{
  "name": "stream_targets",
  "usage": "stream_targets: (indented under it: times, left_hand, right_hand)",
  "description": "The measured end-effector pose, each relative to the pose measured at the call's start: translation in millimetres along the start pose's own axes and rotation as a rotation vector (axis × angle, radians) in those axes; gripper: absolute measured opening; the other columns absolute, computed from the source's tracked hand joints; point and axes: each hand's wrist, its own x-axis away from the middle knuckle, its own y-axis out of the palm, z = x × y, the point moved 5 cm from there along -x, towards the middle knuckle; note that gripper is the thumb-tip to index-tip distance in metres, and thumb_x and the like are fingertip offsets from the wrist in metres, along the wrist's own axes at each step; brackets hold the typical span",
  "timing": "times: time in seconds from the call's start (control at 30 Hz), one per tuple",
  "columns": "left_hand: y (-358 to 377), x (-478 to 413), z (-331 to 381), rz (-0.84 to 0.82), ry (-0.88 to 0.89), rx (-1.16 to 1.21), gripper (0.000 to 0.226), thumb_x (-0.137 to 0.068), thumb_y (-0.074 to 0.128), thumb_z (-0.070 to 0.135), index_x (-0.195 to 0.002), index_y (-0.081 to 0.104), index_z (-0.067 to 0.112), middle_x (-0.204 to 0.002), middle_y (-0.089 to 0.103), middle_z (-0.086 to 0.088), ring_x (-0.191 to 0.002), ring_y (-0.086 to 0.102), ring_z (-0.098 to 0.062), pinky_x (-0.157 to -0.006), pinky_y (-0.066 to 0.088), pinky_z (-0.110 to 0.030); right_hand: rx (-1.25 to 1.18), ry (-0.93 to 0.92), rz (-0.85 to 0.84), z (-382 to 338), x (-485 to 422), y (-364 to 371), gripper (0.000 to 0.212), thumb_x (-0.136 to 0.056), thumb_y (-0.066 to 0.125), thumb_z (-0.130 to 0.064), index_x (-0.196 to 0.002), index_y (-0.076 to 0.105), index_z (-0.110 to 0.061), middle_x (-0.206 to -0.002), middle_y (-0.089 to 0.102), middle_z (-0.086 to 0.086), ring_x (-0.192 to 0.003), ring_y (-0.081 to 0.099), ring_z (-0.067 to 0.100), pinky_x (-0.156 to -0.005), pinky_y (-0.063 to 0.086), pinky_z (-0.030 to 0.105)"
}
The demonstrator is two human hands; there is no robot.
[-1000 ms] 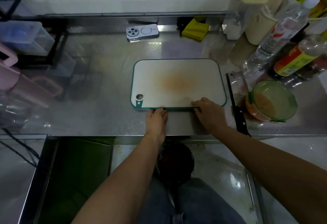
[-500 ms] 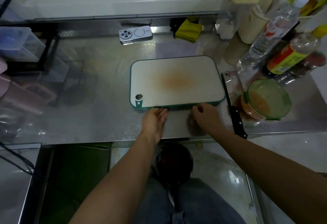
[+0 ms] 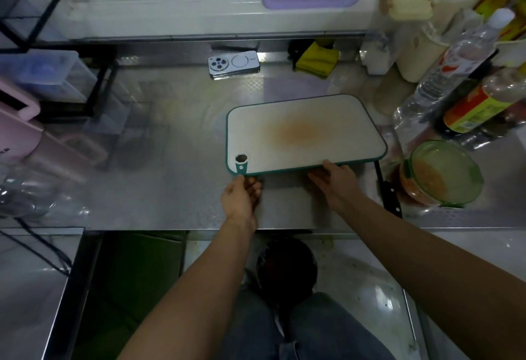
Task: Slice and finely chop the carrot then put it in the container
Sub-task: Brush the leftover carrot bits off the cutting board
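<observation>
A white cutting board point(image 3: 301, 120) with a green rim and an orange stain lies on the steel counter; no carrot is on it. My left hand point(image 3: 242, 196) holds its near left corner by the green tab. My right hand point(image 3: 337, 182) grips the near edge, thumb on top and fingers underneath. A round glass container point(image 3: 444, 173) with a green lid sits to the right, with orange chopped carrot inside. A black-handled knife point(image 3: 390, 196) lies between the board and the container, its blade partly under the board's right corner.
Bottles point(image 3: 458, 72) and jars crowd the back right. A phone point(image 3: 234, 63) and a yellow cloth point(image 3: 316, 59) lie at the back. Pink and clear boxes point(image 3: 42, 75) stand on the left. The counter edge runs just below my hands.
Both hands have taken hold of the board's near edge, and the board has shifted right, so its right corner now covers part of the knife blade.
</observation>
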Motion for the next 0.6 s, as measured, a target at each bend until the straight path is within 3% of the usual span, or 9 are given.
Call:
stream_targets:
  times: [0.07,0.17,0.27,0.37,0.47,0.53,0.6]
  left_hand:
    - [-1.9,-0.4,3.5,0.03,0.011,0.013,0.021,-0.1,0.046,0.021,-0.108,0.057,0.005,-0.078,0.061,-0.008,-0.06,0.06,-0.013,-0.049,0.049,-0.018]
    - [-0.6,1.0,6.4,0.039,0.009,0.025,0.016,-0.1,0.049,0.022,-0.102,0.056,0.008,-0.074,0.059,-0.007,-0.049,0.06,-0.008,-0.047,0.049,-0.017]
    - [-0.5,4.8,6.7,0.044,-0.018,0.075,0.015,-0.095,0.057,0.023,-0.096,0.053,0.008,-0.085,0.061,-0.011,-0.067,0.063,-0.016,-0.055,0.056,-0.021]
    - [-0.3,11.7,1.7,0.009,-0.081,0.131,0.013,-0.095,0.057,0.014,-0.106,0.051,0.008,-0.105,0.06,-0.014,-0.09,0.061,-0.025,-0.074,0.055,-0.033]
    - [-1.8,15.3,-1.7,-0.023,-0.047,0.161,0.01,-0.096,0.054,0.008,-0.104,0.055,0.013,-0.107,0.061,-0.012,-0.09,0.062,-0.024,-0.075,0.056,-0.035]
    - [-0.2,18.0,1.8,-0.069,0.005,0.172,0.018,-0.097,0.052,0.01,-0.114,0.054,0.013,-0.105,0.063,-0.01,-0.086,0.063,-0.02,-0.065,0.06,-0.029]
    - [-1.9,16.3,3.1,-0.086,0.049,0.148,0.022,-0.097,0.052,0.012,-0.119,0.053,0.013,-0.103,0.065,-0.009,-0.085,0.065,-0.019,-0.062,0.06,-0.027]
  right_hand:
    - [-0.038,-0.029,0.0,0.4,1.3,-0.2,0.015,-0.098,0.045,-0.002,-0.112,0.042,-0.005,-0.106,0.051,0.014,-0.086,0.057,0.023,-0.082,0.052,0.039]
    - [-0.071,-0.066,-0.011,-1.9,1.6,-0.8,0.01,-0.097,0.046,0.0,-0.103,0.044,-0.007,-0.1,0.051,0.013,-0.084,0.057,0.023,-0.069,0.059,0.036]
    - [-0.073,-0.075,-0.014,-2.4,1.7,-8.7,0.011,-0.096,0.046,0.002,-0.095,0.043,-0.008,-0.098,0.051,0.013,-0.083,0.057,0.024,-0.066,0.061,0.035]
    - [-0.022,-0.048,-0.035,5.2,3.3,-19.4,0.013,-0.096,0.045,0.002,-0.106,0.042,-0.005,-0.107,0.052,0.017,-0.087,0.059,0.025,-0.066,0.061,0.034]
    - [0.002,0.0,-0.058,11.6,5.7,-25.7,0.019,-0.098,0.045,-0.003,-0.117,0.044,-0.002,-0.111,0.056,0.018,-0.089,0.062,0.027,-0.063,0.06,0.033]
    - [0.212,0.048,-0.075,11.0,13.6,-25.5,0.024,-0.1,0.047,-0.017,-0.112,0.054,0.003,-0.099,0.065,0.018,-0.08,0.067,0.026,-0.056,0.058,0.032]
    - [0.55,0.095,-0.085,9.3,22.4,-29.1,0.046,-0.1,0.045,-0.036,-0.084,0.067,0.001,-0.079,0.07,0.019,-0.062,0.067,0.024,-0.051,0.054,0.029]
